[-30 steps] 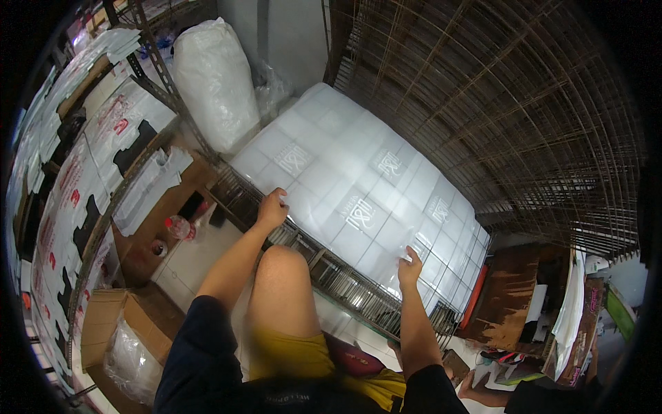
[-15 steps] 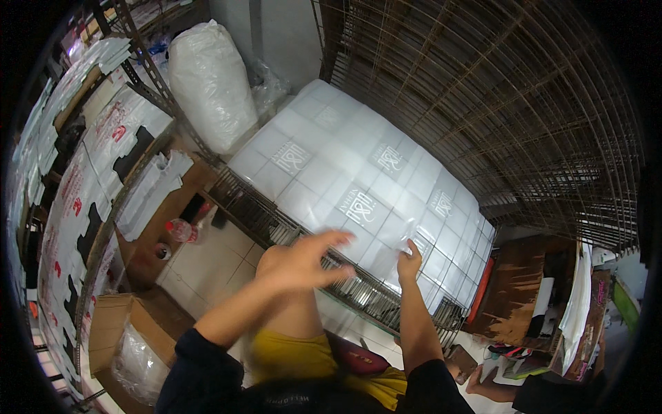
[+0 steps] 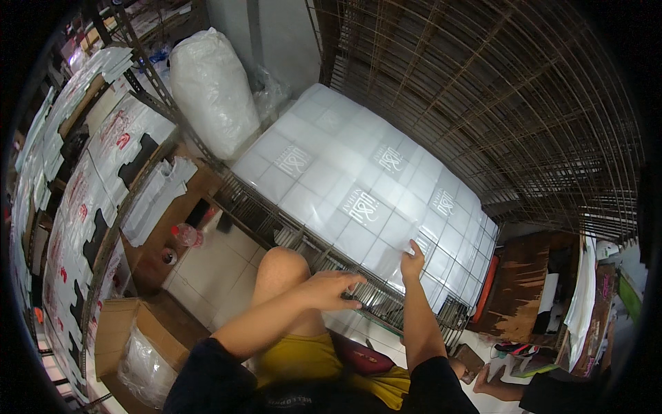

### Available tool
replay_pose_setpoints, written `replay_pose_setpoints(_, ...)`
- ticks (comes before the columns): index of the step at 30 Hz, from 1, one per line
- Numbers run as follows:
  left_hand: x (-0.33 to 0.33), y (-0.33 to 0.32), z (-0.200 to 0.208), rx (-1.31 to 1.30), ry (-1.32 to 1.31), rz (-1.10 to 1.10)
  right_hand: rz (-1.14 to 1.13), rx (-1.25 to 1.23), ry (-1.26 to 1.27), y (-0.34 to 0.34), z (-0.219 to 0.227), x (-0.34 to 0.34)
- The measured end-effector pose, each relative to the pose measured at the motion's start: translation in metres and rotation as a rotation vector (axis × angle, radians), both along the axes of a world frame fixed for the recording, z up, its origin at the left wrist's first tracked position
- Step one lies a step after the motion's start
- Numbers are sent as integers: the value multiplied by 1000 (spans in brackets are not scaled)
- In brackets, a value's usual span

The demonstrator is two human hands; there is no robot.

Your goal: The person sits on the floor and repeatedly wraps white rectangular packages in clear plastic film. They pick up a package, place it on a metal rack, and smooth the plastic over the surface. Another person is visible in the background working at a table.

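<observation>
The sheets (whitish, half clear, with pale prints) lie flat on a wire rack, in front of the person. The left hand is half wide: its thumb and fingers stand apart, with nothing seen between them, near the front edge of the rack. The right hand is at the near edge of the sheets, with one finger pointing up; I cannot tell whether it pinches them. Behind the sheets, wire trays are standing tilted upward. At the left are a white sack, a bottle on its side, and an open carton.
</observation>
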State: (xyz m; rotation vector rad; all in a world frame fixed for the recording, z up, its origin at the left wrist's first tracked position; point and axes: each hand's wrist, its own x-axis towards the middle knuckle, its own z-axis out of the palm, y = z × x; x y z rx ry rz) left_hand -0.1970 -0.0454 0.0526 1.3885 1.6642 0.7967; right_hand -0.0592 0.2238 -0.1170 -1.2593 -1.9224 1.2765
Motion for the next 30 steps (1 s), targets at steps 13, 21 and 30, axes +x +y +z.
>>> replay_pose_setpoints(13, 0, 2, -10, -19, -9, -4, -40, 31, -68, 3, -18, 1)
replay_pose_setpoints(21, 0, 7, -6, -49, -23, -11, -23, 234, -212, -11, 7, -7)
replay_pose_setpoints(30, 0, 10, -12, -118, -10, -20, -77, 384, -157, -17, 16, 6)
